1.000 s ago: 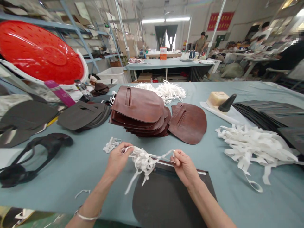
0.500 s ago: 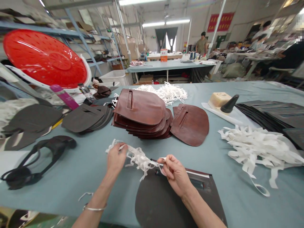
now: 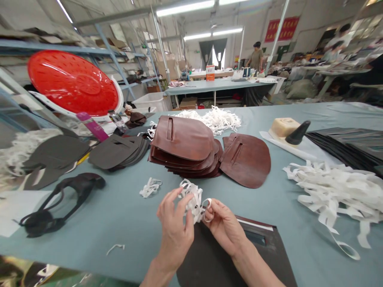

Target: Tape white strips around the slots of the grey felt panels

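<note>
My right hand [image 3: 226,225] pinches the end of a white strip [image 3: 207,215] between thumb and fingers. A tangled clump of white strips [image 3: 194,199] is just left of it. My left hand [image 3: 175,225] is at the clump's near left side, fingers spread and slightly curled; whether they touch the strips is unclear. Beneath both hands lies a dark grey flap-shaped piece [image 3: 203,259] with a slot and a white strip along its far edge. A smaller clump of white strips [image 3: 151,187] rests on the table farther left.
Brown leather pieces [image 3: 182,137] are stacked beyond my hands, with others [image 3: 247,159] to their right. White strips [image 3: 338,195] are heaped at right, near a block [image 3: 284,127] and a black cone-shaped object [image 3: 298,132]. Black headphones-like gear [image 3: 60,207] lies at left.
My left hand has moved right, opening and letting go of the white strips it held. A small clump now lies apart at left. My right hand still pinches a strip.
</note>
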`<state>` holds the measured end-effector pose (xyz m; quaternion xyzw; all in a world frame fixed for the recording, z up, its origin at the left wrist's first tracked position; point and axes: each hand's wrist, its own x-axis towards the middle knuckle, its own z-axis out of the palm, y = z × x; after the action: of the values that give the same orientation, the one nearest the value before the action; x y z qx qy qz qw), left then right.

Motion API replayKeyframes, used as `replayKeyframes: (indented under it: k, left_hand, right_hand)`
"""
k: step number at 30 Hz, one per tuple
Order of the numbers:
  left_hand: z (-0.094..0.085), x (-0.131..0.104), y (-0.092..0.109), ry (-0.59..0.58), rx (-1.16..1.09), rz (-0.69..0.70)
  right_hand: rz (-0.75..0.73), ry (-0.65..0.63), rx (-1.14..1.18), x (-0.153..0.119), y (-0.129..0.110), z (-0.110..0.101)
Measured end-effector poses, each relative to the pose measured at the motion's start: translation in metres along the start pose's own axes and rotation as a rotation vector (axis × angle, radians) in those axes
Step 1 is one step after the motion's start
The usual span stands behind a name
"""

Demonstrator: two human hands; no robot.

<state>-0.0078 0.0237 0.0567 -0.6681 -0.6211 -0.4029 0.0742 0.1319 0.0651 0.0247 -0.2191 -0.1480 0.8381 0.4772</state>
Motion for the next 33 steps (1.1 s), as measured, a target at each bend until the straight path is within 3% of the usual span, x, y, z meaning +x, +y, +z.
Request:
replayKeyframes:
  k: [5,12,15,17,22,27,30,33]
  left_hand:
    - [0.001,-0.001,0.006,0.001,-0.022,-0.062]
    - [0.011,0.004,-0.002,-0.249,-0.352,-0.253]
    - [0.005,0.009,-0.007,-0.386,-0.744,-0.516]
    - [0.000,0.013,-0.012,-0.397,-1.076,-0.747]
    - [-0.007,0.027,-0.036,-0.177,-1.620,-1.119]
    - [-0.005,0.035,-0.060,0.152,-1.725,-1.305]
    - [-0.001,0.034,-0.067,0.235,-1.742,-1.269]
    - [0.008,0.024,-0.065,0.270,-1.538,-1.007]
  right_hand:
    - [0.018,-0.002,-0.014,0.002,0.006,0.009]
    - [-0.036,0.002,-0.187,0.003,0.013,0.008]
    - [-0.151,0.065,-0.426,0.007,0.013,-0.001]
    - [-0.215,0.132,-0.525,0.010,0.013,-0.007]
    - [-0.191,0.118,-0.325,0.012,0.009,-0.015]
    - [-0.145,0.134,-0.010,0.010,0.002,-0.019]
    - [-0.187,0.198,0.075,0.011,-0.001,-0.021]
    - [-0.223,0.229,0.129,0.014,-0.004,-0.017]
